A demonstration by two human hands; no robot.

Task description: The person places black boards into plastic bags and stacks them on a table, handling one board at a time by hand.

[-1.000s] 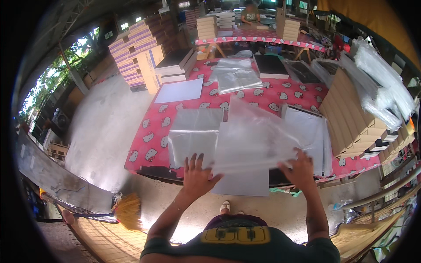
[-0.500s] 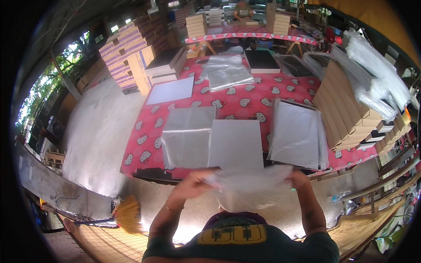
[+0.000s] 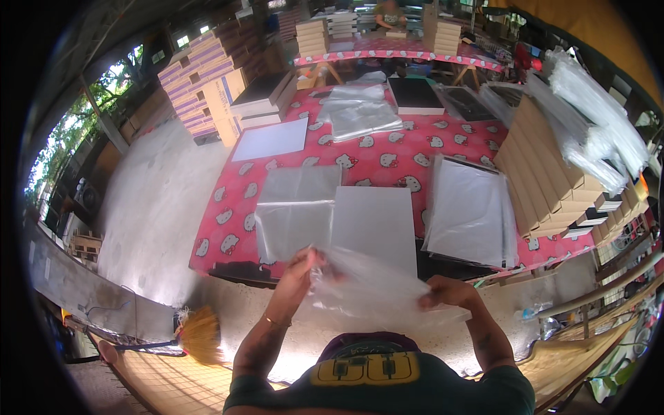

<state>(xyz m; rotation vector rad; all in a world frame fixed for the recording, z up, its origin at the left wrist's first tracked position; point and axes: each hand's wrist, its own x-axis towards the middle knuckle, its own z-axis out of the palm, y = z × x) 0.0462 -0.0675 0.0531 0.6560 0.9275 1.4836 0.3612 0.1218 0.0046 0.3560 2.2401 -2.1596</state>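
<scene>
A clear plastic bag (image 3: 373, 283) is stretched between my two hands, just off the near edge of the table. My left hand (image 3: 304, 270) is closed on one end of it, and my right hand (image 3: 436, 293) grips the other side, its fingers partly blurred. Beyond the bag lies a white board (image 3: 375, 225), its near end partly behind the plastic. To its left is a pile of clear plastic bags (image 3: 294, 218). On its right sits a stack of white sheets in plastic (image 3: 467, 211).
The pink patterned cloth (image 3: 225, 207) covers the table. Brown cartons (image 3: 546, 166) and rolled plastic (image 3: 595, 117) stand at the right. Cartons (image 3: 200, 97) are piled at the far left. A broom (image 3: 199, 337) lies at lower left. A person (image 3: 389, 17) works at a far table.
My left hand has risen and moved slightly left with the bag's end. My right hand has shifted left and lower, and the bag now slants down to the right.
</scene>
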